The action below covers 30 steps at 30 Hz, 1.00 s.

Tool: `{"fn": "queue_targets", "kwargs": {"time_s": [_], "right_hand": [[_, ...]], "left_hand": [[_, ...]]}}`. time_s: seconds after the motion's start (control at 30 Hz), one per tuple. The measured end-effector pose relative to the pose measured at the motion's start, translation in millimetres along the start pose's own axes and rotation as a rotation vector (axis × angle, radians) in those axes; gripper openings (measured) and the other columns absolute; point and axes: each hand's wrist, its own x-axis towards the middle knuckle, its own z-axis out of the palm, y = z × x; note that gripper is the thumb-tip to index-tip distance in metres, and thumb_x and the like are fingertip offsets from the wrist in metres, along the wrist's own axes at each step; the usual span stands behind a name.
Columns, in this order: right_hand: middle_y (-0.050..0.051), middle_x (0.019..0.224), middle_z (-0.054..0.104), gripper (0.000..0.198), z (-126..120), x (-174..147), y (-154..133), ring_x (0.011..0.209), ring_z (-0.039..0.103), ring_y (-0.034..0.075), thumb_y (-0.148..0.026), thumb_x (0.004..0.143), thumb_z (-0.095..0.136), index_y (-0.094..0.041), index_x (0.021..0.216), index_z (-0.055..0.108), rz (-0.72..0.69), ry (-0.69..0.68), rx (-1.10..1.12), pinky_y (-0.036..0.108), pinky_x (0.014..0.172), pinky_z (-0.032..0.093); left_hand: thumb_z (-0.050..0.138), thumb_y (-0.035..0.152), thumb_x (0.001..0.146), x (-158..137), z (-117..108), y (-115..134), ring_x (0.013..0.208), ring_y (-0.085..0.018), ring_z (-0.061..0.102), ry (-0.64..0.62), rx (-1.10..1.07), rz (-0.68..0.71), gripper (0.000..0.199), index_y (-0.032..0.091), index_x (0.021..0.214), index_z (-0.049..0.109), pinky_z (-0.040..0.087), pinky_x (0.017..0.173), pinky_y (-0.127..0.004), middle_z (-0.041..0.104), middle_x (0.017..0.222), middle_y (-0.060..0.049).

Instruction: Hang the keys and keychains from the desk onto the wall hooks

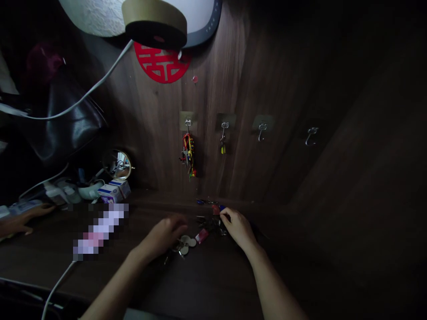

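Keys and tags lie in a dim heap (213, 223) on the dark wooden top. My right hand (236, 226) is over the heap's right side, thumb and forefinger pinched at a small blue key tag (222, 207). Beside those fingertips is a red tag (215, 210). My left hand (168, 233) hovers left of the heap with its fingers curled and blurred, so its grip is unclear. Just below it lies a key ring with round pale discs (185, 243). A pink-red tag (201, 236) rests between the hands.
On the back panel, keys on colourful cords (189, 153) and a yellow key tag (223, 148) hang from hooks; two more hooks (262, 132) are bare. At left are a round mirror (117, 164), a box (114, 191), a white cable (60, 280) and another person's hand (28, 220).
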Motion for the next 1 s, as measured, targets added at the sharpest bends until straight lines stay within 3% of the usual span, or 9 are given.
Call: {"fn": "queue_targets", "kwargs": {"time_s": [0.13,0.27,0.57,1.0], "right_hand": [[0.002,0.085,0.066,0.016,-1.0,-1.4,-4.8,0.082,0.060,0.018,-0.021,0.084,0.045,-0.024,0.081,0.061,-0.014,-0.007,0.017,0.027,0.073,0.039],[0.002,0.093,0.066,0.014,3.6,-2.4,-6.8,0.091,0.057,0.018,-0.018,0.083,0.047,-0.023,0.088,0.060,-0.028,0.000,0.011,0.029,0.078,0.038],[0.004,0.098,0.063,0.015,11.1,-5.0,-14.6,0.096,0.055,0.021,-0.033,0.084,0.051,-0.024,0.088,0.062,-0.039,-0.045,-0.035,0.033,0.078,0.035],[0.004,0.101,0.061,0.014,4.7,-6.4,-7.6,0.099,0.052,0.022,-0.020,0.078,0.053,-0.023,0.088,0.062,0.038,-0.100,-0.067,0.034,0.079,0.034]], "left_hand": [[0.051,0.028,0.081,-12.3,41.9,25.5,0.093,-0.023,0.056,0.047,0.198,0.095,0.019,0.023,0.097,0.060,0.041,0.080,-0.032,0.064,0.100,-0.005],[0.048,0.029,0.084,-10.3,60.4,29.2,0.095,-0.024,0.054,0.099,0.366,0.111,0.020,0.022,0.101,0.057,0.039,0.082,-0.037,0.061,0.102,-0.006],[0.049,0.034,0.084,1.0,66.7,13.4,0.097,-0.023,0.052,0.115,0.521,0.196,0.023,0.024,0.104,0.055,0.038,0.085,-0.038,0.059,0.107,-0.006],[0.047,0.020,0.081,0.6,57.2,3.3,0.088,-0.021,0.058,0.115,0.323,0.110,0.013,0.023,0.089,0.056,0.039,0.083,-0.035,0.065,0.091,-0.003]]}}
